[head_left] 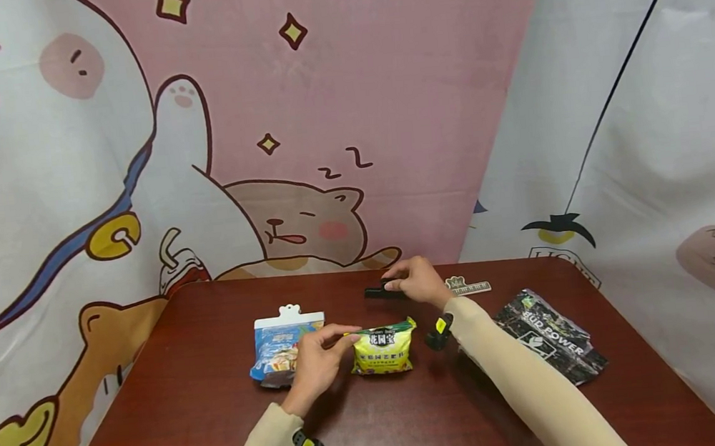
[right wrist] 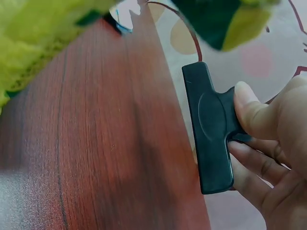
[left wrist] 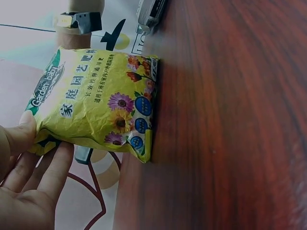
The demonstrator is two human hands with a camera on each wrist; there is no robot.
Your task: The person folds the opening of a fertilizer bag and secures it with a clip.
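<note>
A yellow Garden baby fertilizer bag (head_left: pixel 381 353) stands upright on the table, printed with flowers and Chinese characters. My left hand (head_left: pixel 320 361) pinches its upper left corner between thumb and fingers, as the left wrist view shows close up. Behind the bag, my right hand (head_left: pixel 420 283) holds a black bag clip (right wrist: pixel 208 129) by its handle, with the thumb on one side and fingers on the other. The clip's long straight jaw points away from the palm. Part of the yellow bag (right wrist: pixel 33 43) blurs across the top of the right wrist view.
Left of the yellow bag lies a blue food bag (head_left: pixel 279 349) with a white clip (head_left: pixel 290 315) along its top. A piano-patterned clip (head_left: pixel 469 286) lies at the back right. Black Bud Power bags (head_left: pixel 546 338) lie right, partly behind the right sleeve. The brown table (head_left: pixel 177 427) meets a cartoon curtain.
</note>
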